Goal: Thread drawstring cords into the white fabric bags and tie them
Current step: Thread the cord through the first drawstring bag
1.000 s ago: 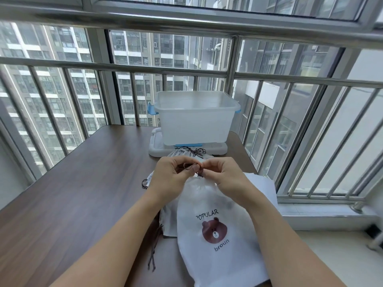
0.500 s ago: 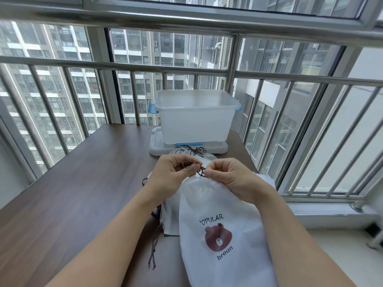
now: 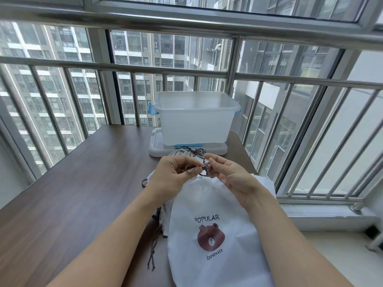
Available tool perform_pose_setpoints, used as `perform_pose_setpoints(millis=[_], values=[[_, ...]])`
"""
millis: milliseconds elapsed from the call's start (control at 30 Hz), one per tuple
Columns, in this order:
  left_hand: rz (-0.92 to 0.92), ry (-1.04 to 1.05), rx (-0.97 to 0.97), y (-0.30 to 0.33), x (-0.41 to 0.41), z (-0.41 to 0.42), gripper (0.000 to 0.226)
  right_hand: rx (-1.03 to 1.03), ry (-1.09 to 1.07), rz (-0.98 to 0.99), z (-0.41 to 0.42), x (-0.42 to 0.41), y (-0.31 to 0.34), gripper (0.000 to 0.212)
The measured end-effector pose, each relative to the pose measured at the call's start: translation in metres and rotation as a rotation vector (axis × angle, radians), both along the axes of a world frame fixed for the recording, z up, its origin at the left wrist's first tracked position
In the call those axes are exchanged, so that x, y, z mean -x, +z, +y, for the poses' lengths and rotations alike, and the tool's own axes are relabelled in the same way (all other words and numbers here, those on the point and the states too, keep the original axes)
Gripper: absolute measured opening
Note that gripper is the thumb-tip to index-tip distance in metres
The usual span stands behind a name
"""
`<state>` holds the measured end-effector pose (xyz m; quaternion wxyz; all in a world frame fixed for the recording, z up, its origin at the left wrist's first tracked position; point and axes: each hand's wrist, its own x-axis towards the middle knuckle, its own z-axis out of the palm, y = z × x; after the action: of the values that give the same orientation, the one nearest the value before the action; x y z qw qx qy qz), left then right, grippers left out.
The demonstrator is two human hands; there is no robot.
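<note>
Both hands are raised over the near right part of the brown tabletop (image 3: 87,183), working at the gathered mouth of a white fabric bag (image 3: 209,204). The bag lies flat, mouth toward the far side, printed with "POPULAR", a brown bear face and "broun".

Left hand (image 3: 172,177): grip pressed together, thumb and fingers pinching a loop of the dark drawstring cord (image 3: 193,168).

Right hand (image 3: 230,175): fingers curled, fingertips pinching the same cord right at the bag's mouth, where the strands cross in a small tangle. Whether a knot is formed there is too small to tell.

More white bags (image 3: 165,212) lie stacked under and to the left of the printed one. Loose cord ends (image 3: 153,251) trail from that stack toward the near edge.

Far side: a translucent plastic bin (image 3: 194,119) with blue latches sits on its lid (image 3: 155,146). A second bunch of dark cords (image 3: 194,152) rests on pale fabric just in front of the lid.

Beyond the tabletop: a metal railing (image 3: 124,68) and window glass, with apartment towers outside.
</note>
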<state>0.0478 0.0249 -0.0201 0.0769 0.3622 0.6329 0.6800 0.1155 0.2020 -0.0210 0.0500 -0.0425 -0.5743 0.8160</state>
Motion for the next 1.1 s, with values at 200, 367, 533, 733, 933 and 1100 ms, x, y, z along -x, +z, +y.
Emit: perform_pose_setpoints(millis=[200, 367, 533, 733, 933, 1100], values=[[0.035, 0.018, -0.007, 0.001, 0.0, -0.002, 0.019, 0.18, 0.25, -0.155, 0.005, -0.008, 0.004, 0.051], [0.085, 0.001, 0.016, -0.001, -0.001, -0.002, 0.011, 0.121, 0.287, -0.235, 0.001, -0.009, 0.008, 0.065], [0.106, 0.015, 0.053, -0.001, -0.001, -0.001, 0.017, -0.285, 0.115, -0.035, -0.005, -0.01, 0.012, 0.045], [-0.211, 0.031, 0.036, -0.001, -0.001, 0.0, 0.007, -0.565, -0.026, 0.156, -0.011, -0.01, 0.013, 0.015], [-0.286, 0.054, 0.099, -0.003, 0.0, 0.0, 0.011, -0.81, -0.018, 0.162, -0.005, -0.008, 0.01, 0.005], [-0.334, 0.068, 0.048, -0.001, 0.001, -0.001, 0.029, -0.926, -0.046, 0.19, -0.007, -0.006, 0.008, 0.006]])
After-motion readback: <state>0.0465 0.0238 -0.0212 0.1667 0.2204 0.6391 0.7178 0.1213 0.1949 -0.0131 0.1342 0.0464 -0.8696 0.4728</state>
